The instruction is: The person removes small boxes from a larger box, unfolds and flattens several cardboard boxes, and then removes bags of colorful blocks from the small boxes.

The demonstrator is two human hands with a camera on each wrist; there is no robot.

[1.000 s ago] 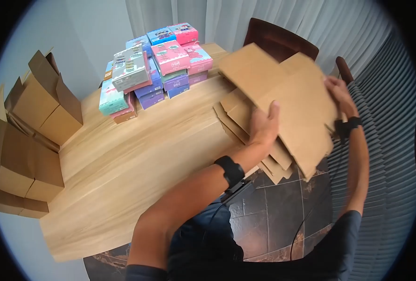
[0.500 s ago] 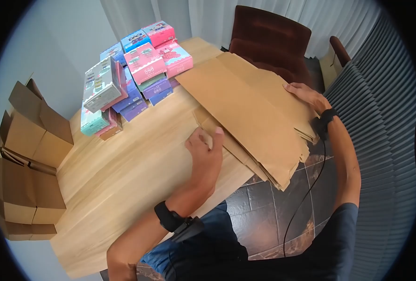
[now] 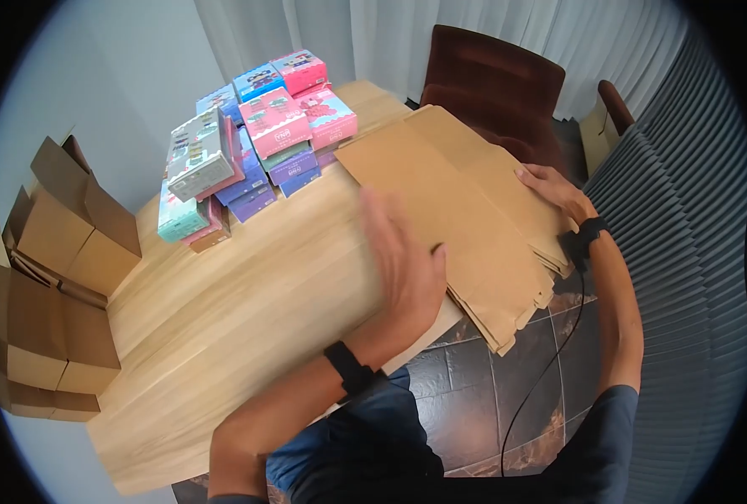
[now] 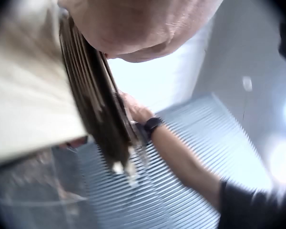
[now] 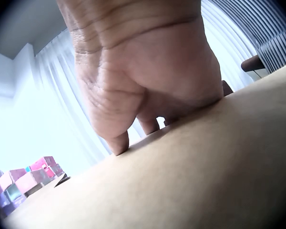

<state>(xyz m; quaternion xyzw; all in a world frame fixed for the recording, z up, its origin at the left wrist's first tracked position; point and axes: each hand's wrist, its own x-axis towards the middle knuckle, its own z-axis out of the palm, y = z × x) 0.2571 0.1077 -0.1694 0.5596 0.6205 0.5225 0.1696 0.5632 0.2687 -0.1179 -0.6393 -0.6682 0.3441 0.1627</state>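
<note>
A stack of flat brown cardboard sheets [image 3: 466,197] lies at the table's right end; its layered edges [image 4: 93,90] show in the left wrist view. My left hand [image 3: 407,265] is upright along the stack's left edge, fingers stretched out and blurred, thumb over the top sheet. On the stack's right side rests my right hand [image 3: 554,189]. From the right wrist view, that hand [image 5: 143,76] has its fingertips down on the cardboard surface [image 5: 181,162].
Colourful small boxes [image 3: 256,143] are piled at the back of the wooden table [image 3: 247,311]. Opened cardboard cartons [image 3: 54,311] stand along the left side. A dark red chair [image 3: 495,84] is behind the stack, and a cable [image 3: 529,395] hangs at the right.
The upper sheets, earlier raised between both hands, came down flat on the stack. My left hand drew away leftward with bent fingers, then returned to the stack's edge with straightened fingers.
</note>
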